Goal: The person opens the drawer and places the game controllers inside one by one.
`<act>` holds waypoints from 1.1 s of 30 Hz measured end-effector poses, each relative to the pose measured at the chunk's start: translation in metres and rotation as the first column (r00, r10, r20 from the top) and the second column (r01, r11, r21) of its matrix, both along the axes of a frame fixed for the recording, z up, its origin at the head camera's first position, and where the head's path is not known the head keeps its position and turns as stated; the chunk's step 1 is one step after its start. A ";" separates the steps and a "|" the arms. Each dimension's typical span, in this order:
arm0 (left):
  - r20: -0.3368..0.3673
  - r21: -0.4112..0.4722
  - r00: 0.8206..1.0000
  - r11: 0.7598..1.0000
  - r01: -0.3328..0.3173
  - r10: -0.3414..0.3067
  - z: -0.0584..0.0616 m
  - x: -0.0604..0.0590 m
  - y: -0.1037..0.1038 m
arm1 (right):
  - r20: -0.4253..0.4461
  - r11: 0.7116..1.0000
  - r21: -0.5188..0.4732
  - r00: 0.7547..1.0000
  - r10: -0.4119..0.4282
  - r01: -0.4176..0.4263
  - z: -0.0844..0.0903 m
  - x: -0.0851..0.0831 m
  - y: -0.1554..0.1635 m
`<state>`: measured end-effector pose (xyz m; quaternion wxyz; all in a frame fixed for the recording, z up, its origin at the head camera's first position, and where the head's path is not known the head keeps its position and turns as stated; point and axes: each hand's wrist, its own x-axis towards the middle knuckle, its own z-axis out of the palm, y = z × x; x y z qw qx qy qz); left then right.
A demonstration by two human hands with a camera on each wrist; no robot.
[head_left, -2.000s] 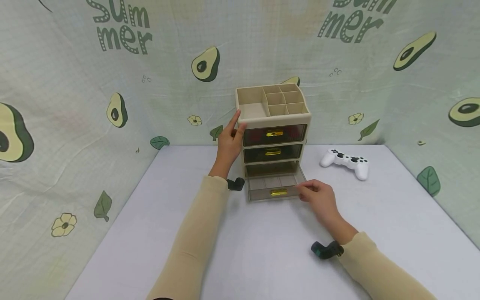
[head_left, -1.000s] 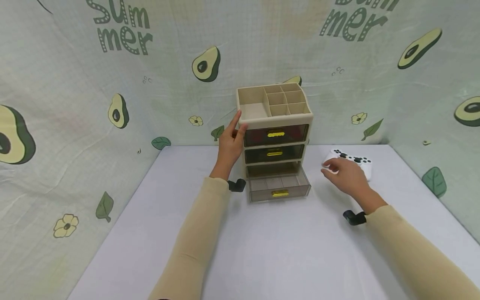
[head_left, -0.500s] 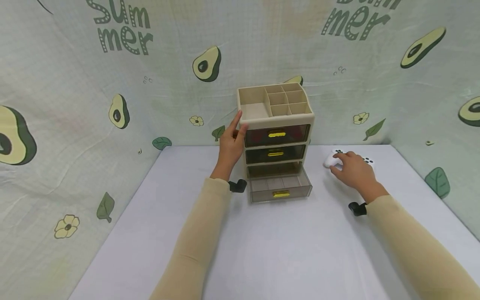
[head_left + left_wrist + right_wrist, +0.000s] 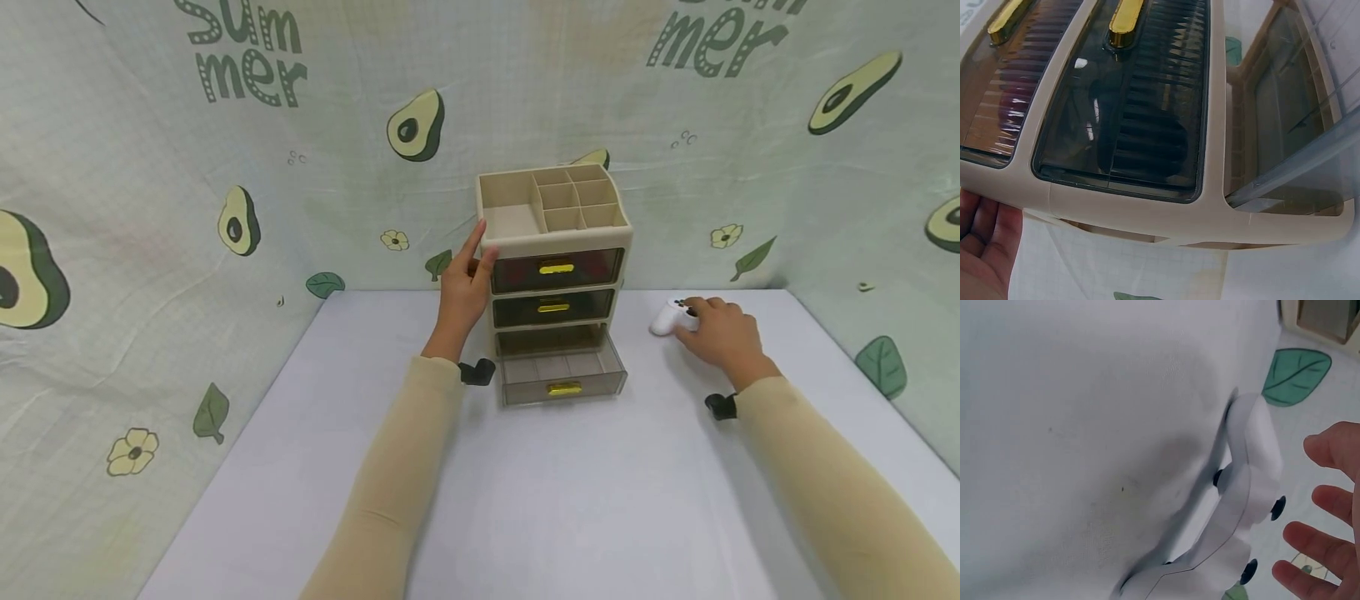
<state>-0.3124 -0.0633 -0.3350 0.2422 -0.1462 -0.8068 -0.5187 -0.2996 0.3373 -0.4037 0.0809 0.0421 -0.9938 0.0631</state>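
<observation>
Item 1 — drawer organiser (image 4: 553, 275), beige plastic, stood upright near the back of the white table (image 4: 525, 500), against the avocado-print backdrop (image 4: 225, 167). An open tray of compartments (image 4: 551, 204) is carried on top. Three smoked, see-through drawers with gold handles are fitted below; the upper two are seen closed, while the bottom drawer (image 4: 564, 377) is seen pulled out toward the viewer. In the left wrist view the two closed fronts (image 4: 1129, 100) and the drawn-out bottom drawer (image 4: 1291, 131) are shown at close range.

Item 2 — left hand (image 4: 461, 283), laid flat against the organiser's left side wall. The fingers are held straight, the tips reaching up to the tray's rim; nothing is gripped. The palm (image 4: 982, 250) is seen just beside the casing in the left wrist view.

Item 3 — game controller (image 4: 670, 317), white with dark buttons, lain on the table to the right of the organiser and well apart from it. One grip and several buttons (image 4: 1247, 487) are shown in the right wrist view.

Item 4 — right hand (image 4: 716, 333), placed over the controller, covering most of it. In the right wrist view the fingers (image 4: 1316, 540) are seen spread and only lightly bent, not closed round the body; whether it is touched cannot be told.
</observation>
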 end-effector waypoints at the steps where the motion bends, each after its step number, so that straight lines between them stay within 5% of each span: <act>1: -0.001 0.000 1.000 1.000 0.001 -0.001 0.000 0.000 0.000 | 0.004 1.000 -0.002 1.000 -0.005 0.005 -0.001 -0.001 0.002; 16: -0.007 -0.012 1.000 1.000 -0.012 0.012 0.000 -0.002 0.000 | 0.112 0.988 -0.107 0.989 -0.096 0.108 -0.007 -0.018 0.015; 33: -0.003 -0.015 1.000 1.000 -0.019 0.019 -0.001 -0.004 -0.001 | 0.214 0.985 -0.119 0.972 -0.100 0.128 -0.015 -0.028 0.023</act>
